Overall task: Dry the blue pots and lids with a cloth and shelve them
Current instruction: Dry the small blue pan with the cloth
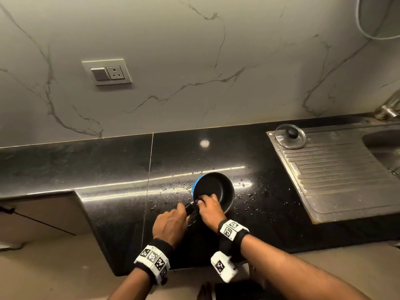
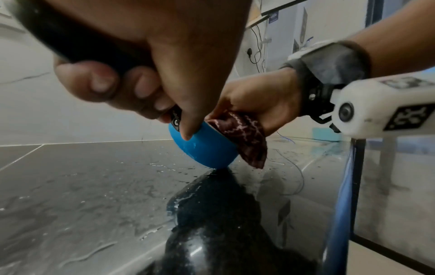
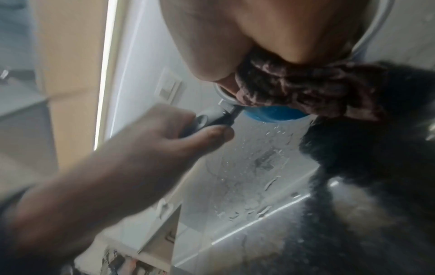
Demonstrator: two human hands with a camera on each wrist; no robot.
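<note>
A small blue pot (image 1: 213, 189) with a black inside is tipped on its edge on the wet black counter (image 1: 108, 169). My left hand (image 1: 173, 221) grips its black handle (image 1: 189, 207); the blue pot wall (image 2: 207, 147) touches the counter at one point. My right hand (image 1: 208, 210) holds a dark red patterned cloth (image 2: 240, 134) against the pot's near rim; the cloth (image 3: 306, 89) hangs over the blue pot (image 3: 275, 115). A glass lid (image 1: 290, 136) with a black knob lies on the steel drainboard (image 1: 337, 174) at the back right.
Water drops spread over the counter around the pot. The sink basin (image 1: 383, 144) and a tap (image 1: 389, 107) are at the far right. A wall socket (image 1: 107, 72) sits on the marble backsplash. The counter's front edge cuts in at the left, with floor below.
</note>
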